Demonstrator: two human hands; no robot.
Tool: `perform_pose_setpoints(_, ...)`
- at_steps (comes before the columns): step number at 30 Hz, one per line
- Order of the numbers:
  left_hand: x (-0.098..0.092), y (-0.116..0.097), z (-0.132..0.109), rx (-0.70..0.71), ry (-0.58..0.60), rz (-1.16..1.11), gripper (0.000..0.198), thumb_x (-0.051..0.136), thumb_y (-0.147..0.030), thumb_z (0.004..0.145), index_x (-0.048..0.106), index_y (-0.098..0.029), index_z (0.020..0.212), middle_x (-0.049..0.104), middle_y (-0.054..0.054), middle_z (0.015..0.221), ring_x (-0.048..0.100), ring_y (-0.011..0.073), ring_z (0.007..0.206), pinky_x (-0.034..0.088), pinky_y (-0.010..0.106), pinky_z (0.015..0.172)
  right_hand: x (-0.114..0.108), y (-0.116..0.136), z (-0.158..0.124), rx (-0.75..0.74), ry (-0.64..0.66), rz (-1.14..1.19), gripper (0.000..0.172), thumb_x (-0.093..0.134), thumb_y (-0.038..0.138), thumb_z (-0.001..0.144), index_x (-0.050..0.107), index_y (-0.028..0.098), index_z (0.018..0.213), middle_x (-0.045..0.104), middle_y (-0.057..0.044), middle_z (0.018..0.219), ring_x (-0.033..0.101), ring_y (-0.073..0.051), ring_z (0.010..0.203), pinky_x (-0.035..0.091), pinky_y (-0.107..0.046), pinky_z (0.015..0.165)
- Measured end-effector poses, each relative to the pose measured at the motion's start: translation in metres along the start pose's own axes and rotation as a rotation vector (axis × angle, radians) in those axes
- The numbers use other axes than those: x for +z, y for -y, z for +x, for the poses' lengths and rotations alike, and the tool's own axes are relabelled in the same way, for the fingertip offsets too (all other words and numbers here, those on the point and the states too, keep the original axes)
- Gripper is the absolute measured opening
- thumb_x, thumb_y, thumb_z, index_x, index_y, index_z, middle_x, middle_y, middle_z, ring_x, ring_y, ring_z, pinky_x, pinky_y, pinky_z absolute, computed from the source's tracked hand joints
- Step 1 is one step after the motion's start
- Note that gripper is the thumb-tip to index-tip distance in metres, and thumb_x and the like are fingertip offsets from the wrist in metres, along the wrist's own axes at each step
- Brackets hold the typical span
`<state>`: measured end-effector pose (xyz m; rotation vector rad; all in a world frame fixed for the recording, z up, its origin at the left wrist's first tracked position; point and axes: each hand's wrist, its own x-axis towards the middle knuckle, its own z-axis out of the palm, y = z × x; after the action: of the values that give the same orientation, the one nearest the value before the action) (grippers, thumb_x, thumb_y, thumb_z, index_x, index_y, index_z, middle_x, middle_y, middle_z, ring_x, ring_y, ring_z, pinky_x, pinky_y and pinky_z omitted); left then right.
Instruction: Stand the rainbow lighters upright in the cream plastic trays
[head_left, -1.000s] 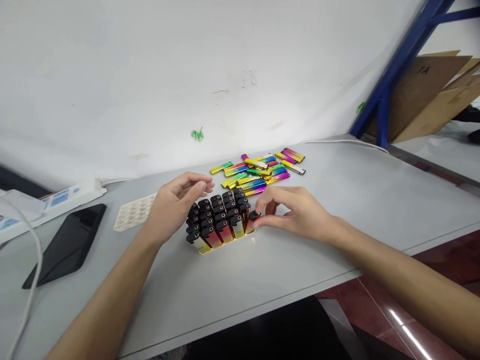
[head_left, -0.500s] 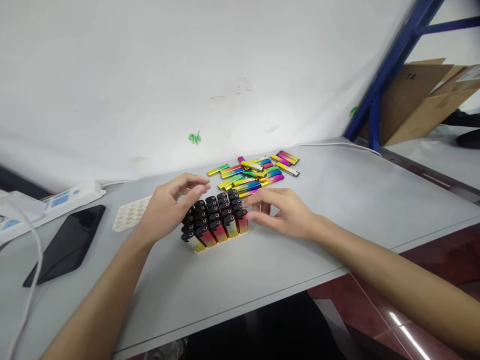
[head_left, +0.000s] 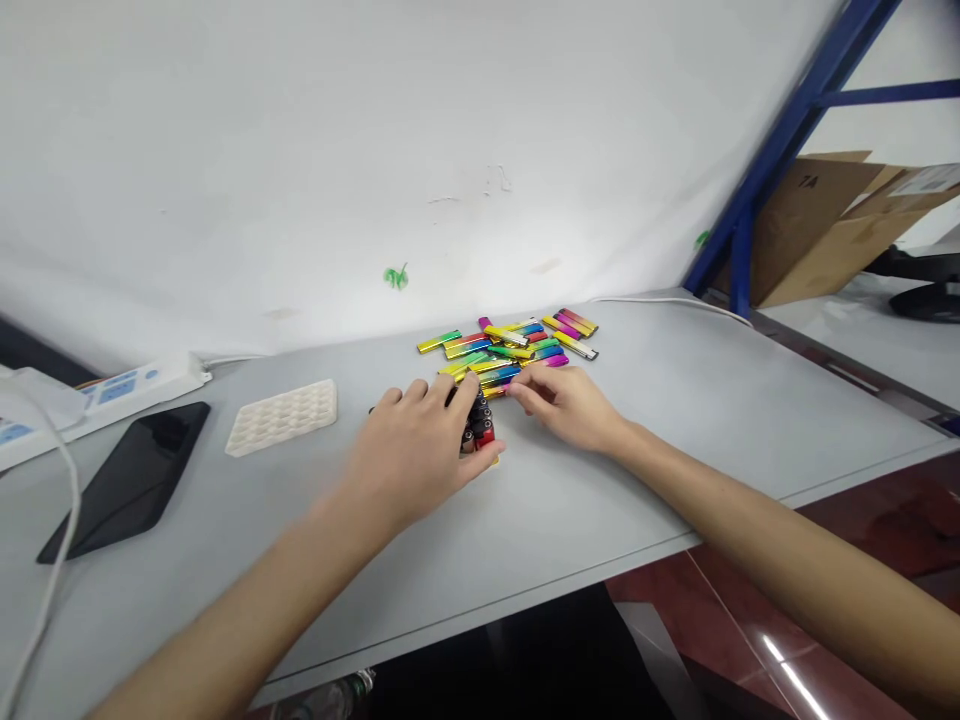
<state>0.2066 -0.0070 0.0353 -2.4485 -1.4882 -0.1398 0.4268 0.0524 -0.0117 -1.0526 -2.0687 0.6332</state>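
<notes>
A block of upright black-topped lighters (head_left: pixel 484 425) stands in the middle of the table, mostly covered by my left hand (head_left: pixel 412 440). That hand lies over the tops, fingers across the far side and thumb along the near right corner, closed on the block. To the right of the block, my right hand (head_left: pixel 566 405) has thumb and forefinger brought together at the near edge of a loose pile of shiny rainbow-coloured flat lighter cases (head_left: pixel 510 345). Whether something is pinched there is hidden.
On the left lie a white dimpled tray (head_left: pixel 281 415), a black phone (head_left: pixel 131 475) and a white power strip (head_left: pixel 124 390) with a cable. The wall (head_left: pixel 337 150) rises behind the table (head_left: pixel 637 480). Cardboard boxes (head_left: pixel 817 220) stand beyond a blue frame (head_left: pixel 776 140) at right.
My left hand has moved right from beside the lighters to over them, uncovering the white tray. My right hand has moved slightly away from the block towards the pile, fingertips drawn together.
</notes>
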Motion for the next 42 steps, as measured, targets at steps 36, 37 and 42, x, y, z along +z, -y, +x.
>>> perform_pose_setpoints(36,0.033,0.216,0.066,-0.094,0.098,-0.039,0.075,0.049,-0.067,0.09,0.048,-0.026,0.152,0.066,0.013,0.129,0.066,0.0336,0.11,0.049,0.036,0.086,-0.001,0.002,0.002,0.06,0.192,-0.114,0.017,0.056,0.026,0.099,0.064,0.019,0.086,0.061,0.002,0.069,0.049,-0.012,0.062,0.035,-0.027,0.063)
perform_pose_setpoints(37,0.031,0.215,0.062,-0.095,0.11,-0.031,0.074,0.048,-0.067,0.091,0.047,-0.025,0.152,0.065,0.013,0.129,0.065,0.0326,0.109,0.048,0.035,0.088,-0.001,0.002,0.002,0.061,0.195,-0.116,0.017,0.056,0.026,0.099,0.065,0.019,0.086,0.062,0.002,0.07,0.049,-0.012,0.062,0.036,-0.027,0.063)
perform_pose_setpoints(42,0.023,0.219,0.051,-0.108,0.168,0.035,0.072,0.035,-0.064,0.1,0.038,-0.018,0.156,0.059,0.013,0.13,0.062,0.0308,0.111,0.047,0.038,0.098,-0.001,0.004,0.003,0.074,0.212,-0.112,0.014,0.057,0.023,0.098,0.066,0.018,0.088,0.064,0.001,0.073,0.051,-0.012,0.064,0.037,-0.027,0.064)
